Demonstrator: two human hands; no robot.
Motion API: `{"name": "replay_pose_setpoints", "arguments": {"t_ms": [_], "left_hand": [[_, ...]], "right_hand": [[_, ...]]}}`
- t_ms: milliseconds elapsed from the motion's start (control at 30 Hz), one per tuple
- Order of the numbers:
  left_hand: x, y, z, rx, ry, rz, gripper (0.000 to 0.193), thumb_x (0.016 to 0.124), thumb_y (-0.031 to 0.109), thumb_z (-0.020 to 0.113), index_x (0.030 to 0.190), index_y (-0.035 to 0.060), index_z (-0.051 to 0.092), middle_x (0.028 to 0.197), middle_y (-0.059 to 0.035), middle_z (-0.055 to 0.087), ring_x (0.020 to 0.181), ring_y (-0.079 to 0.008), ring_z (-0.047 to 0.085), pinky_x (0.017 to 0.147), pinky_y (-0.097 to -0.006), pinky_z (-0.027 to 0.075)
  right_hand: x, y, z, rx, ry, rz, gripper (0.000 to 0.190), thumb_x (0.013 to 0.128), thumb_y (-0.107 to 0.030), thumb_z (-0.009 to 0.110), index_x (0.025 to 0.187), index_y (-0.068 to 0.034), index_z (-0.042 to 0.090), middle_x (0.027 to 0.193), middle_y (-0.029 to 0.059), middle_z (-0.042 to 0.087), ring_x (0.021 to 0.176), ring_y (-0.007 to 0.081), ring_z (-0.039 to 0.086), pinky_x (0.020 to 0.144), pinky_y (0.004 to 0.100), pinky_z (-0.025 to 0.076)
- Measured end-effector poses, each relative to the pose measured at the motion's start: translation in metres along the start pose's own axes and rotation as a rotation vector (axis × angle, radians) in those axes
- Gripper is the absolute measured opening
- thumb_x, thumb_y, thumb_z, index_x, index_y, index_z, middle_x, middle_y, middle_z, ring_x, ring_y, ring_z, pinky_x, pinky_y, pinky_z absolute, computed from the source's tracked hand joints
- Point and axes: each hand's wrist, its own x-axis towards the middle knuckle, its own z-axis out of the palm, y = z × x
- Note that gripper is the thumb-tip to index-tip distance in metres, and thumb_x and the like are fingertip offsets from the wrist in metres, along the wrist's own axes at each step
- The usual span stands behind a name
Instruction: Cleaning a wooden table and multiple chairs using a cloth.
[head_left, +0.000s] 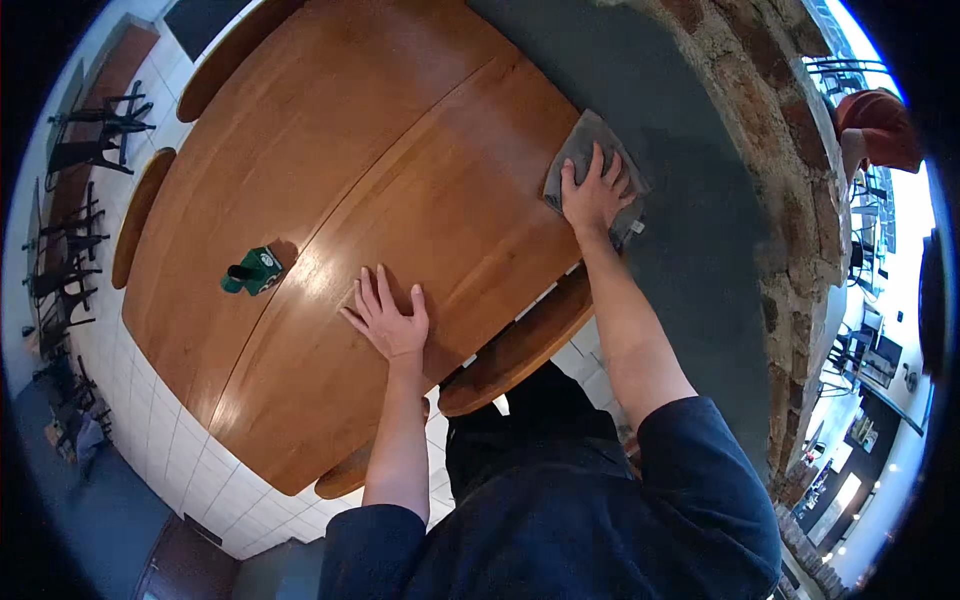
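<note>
My right hand holds a grey cloth pressed under its palm, fingers spread, at the right end of the wooden table. A small white tag shows at the cloth's lower corner. Part of the cloth lies at or past the table's edge, beside the dark grey wall. Flat on the tabletop, left of my body, rests my left hand, fingers apart and nothing in it. Beyond it to the left stands a small green holder with white markings and a dark upright item beside it.
Wooden chairs are tucked along the near side, others along the far side. A seam crosses the tabletop. A brick wall edge rises at right; past it is a person in a red top. Black chairs stand far left.
</note>
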Motion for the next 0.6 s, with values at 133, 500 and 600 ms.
{"name": "replay_pose_setpoints", "arguments": {"t_ms": [133,500,600], "left_hand": [[0.000,0.005,0.001,0.129,-0.006,-0.040,0.070,0.094,0.048,0.061,0.156,0.0205,0.043,0.160,-0.0078,0.040,0.147,-0.0305,0.035,0.122,-0.0649,0.010],[0.000,0.006,0.004,0.159,-0.040,-0.062,0.070,0.091,0.048,0.058,0.153,0.0173,0.047,0.158,-0.0099,0.042,0.146,-0.0342,0.034,0.121,-0.0661,0.012],[0.000,0.004,0.002,0.166,-0.055,-0.064,0.069,0.091,0.048,0.058,0.151,0.0159,0.049,0.157,-0.0104,0.042,0.146,-0.0340,0.035,0.121,-0.0663,0.012]], "right_hand": [[0.024,0.000,0.001,-0.010,0.028,-0.096,0.070,0.100,-0.060,0.047,0.156,-0.020,0.032,0.151,0.0223,0.039,0.135,0.0450,0.039,0.104,0.0719,0.029],[0.117,-0.138,-0.001,0.016,-0.120,-0.201,0.070,0.103,-0.063,0.041,0.159,-0.023,0.029,0.158,0.0243,0.032,0.141,0.0489,0.035,0.109,0.0697,0.027],[0.143,-0.187,0.009,0.057,-0.080,-0.287,0.073,0.102,-0.066,0.037,0.161,-0.023,0.027,0.162,0.0232,0.028,0.143,0.0503,0.032,0.111,0.0709,0.024]]}}
